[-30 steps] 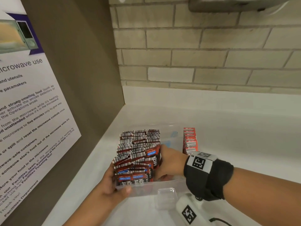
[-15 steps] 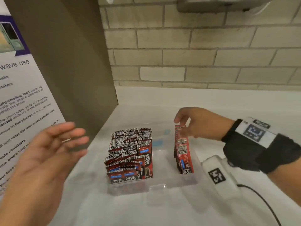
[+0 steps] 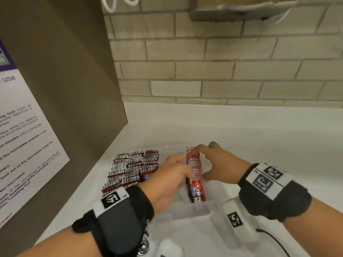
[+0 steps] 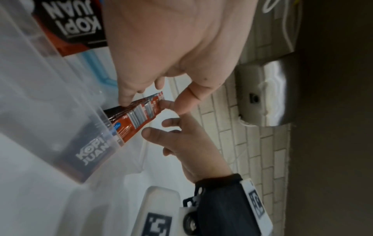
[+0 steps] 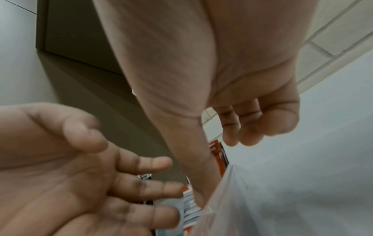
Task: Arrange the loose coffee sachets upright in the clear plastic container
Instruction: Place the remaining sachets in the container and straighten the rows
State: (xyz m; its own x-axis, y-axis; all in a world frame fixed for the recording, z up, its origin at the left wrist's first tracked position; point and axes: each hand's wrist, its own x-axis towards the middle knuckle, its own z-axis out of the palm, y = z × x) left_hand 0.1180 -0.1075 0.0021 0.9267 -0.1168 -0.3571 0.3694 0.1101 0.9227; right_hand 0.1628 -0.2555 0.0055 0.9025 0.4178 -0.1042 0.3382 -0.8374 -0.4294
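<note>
A clear plastic container point(image 3: 194, 210) sits on the white counter. A large block of upright red and black coffee sachets point(image 3: 133, 167) fills its left side. A narrow row of sachets point(image 3: 196, 190) stands along its right wall. My left hand point(image 3: 172, 175) reaches into the gap between them, and its straight fingers point(image 5: 145, 186) press the row's left side. My right hand point(image 3: 220, 164) arches over the row from the right. Its index tip rests on the far tops and its thumb point(image 5: 201, 183) lies against the near sachets. The left wrist view shows the row point(image 4: 137, 118) between both hands.
A white tagged device point(image 3: 235, 219) with a black cable point(image 3: 274, 242) lies just right of the container. A brown side panel point(image 3: 74, 89) carrying a microwave notice point(image 3: 22, 145) closes the left. The brick wall point(image 3: 222, 71) and a metal dispenser point(image 3: 232, 8) are behind.
Both hands left the large left block. My right hand went to the narrow right row. My left hand lifted away open, then came down against that row's left side.
</note>
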